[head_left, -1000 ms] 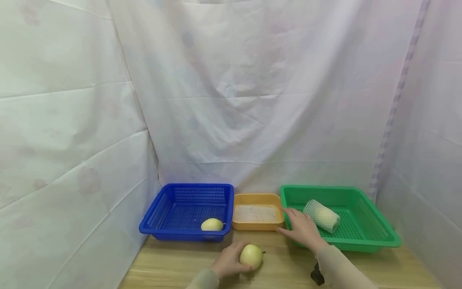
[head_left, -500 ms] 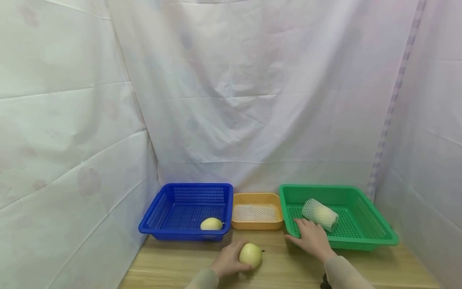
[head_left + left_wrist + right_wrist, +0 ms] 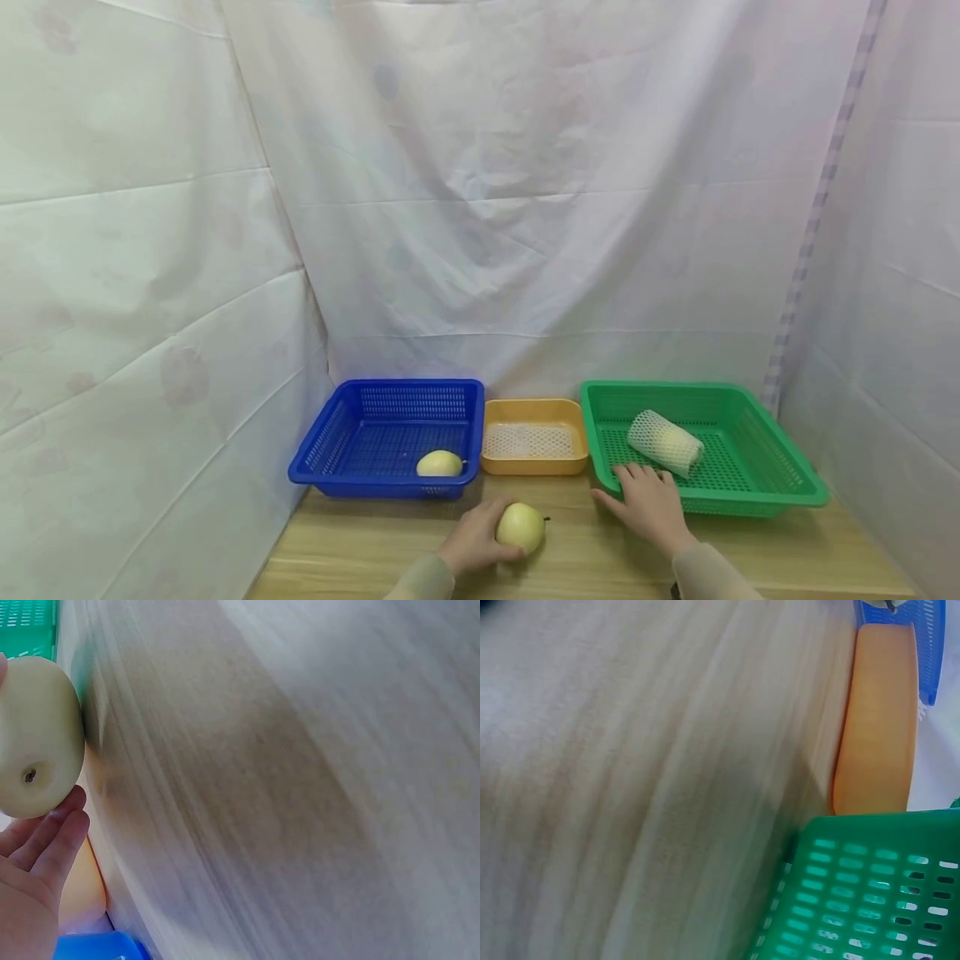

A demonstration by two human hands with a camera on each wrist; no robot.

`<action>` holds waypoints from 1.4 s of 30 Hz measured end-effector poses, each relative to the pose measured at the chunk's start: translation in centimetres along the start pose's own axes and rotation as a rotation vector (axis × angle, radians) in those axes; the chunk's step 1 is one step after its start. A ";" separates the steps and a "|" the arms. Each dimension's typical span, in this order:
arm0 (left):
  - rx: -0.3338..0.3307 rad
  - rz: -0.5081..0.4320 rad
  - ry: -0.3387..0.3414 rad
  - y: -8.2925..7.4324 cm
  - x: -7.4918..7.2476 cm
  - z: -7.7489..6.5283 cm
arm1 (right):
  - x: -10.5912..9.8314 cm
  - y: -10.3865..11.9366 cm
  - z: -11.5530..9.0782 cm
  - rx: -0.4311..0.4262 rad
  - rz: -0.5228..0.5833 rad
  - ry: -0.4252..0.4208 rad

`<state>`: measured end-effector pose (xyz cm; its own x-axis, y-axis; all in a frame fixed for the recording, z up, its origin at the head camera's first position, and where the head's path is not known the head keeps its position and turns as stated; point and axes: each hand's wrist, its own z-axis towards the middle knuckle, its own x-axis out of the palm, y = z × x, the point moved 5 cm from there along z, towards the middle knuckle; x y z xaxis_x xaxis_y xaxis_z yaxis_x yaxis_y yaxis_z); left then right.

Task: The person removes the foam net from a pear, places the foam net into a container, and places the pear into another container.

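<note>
In the head view my left hand point(image 3: 477, 536) grips a pale yellow-green pear point(image 3: 521, 528) by its left side, with the stem pointing right. The left wrist view shows the same pear point(image 3: 37, 739) from its blossom end, fingers against its side. My right hand point(image 3: 649, 505) is at the near left corner of the green basket point(image 3: 757, 500), its fingers reaching over the rim and the thumb spread to the left. Inside that basket lies a pear in a white foam net point(image 3: 665, 442). The right hand itself is out of sight in the right wrist view.
A blue basket point(image 3: 375, 491) stands at the left with another pear point(image 3: 440, 463) in it. Between the two large baskets sits a small orange basket point(image 3: 534, 469). White cloth point(image 3: 480, 250) hangs behind and at both sides of the wooden table point(image 3: 360, 550).
My right hand has moved right and toward me, from beside the orange basket to the green basket's near rim. The left hand and its pear have stayed in place.
</note>
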<state>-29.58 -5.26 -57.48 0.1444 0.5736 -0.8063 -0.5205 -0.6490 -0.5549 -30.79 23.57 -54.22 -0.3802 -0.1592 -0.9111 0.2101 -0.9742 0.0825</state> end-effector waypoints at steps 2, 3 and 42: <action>-0.008 -0.003 0.001 0.0 0.0 0.0 | 0.1 0.0 -0.2 0.003 -0.004 0.002; -0.009 -0.003 0.001 -0.1 0.0 0.0 | 0.1 -0.1 -0.3 0.004 -0.005 0.003; -0.077 -0.021 -0.007 -0.9 -0.2 0.0 | 0.5 0.0 -0.6 -0.046 -0.055 -0.212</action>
<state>-29.15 -4.76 -56.76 0.1481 0.5908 -0.7931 -0.4509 -0.6734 -0.5859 -30.42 23.59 -54.89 -0.5719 -0.1405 -0.8082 0.2230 -0.9747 0.0117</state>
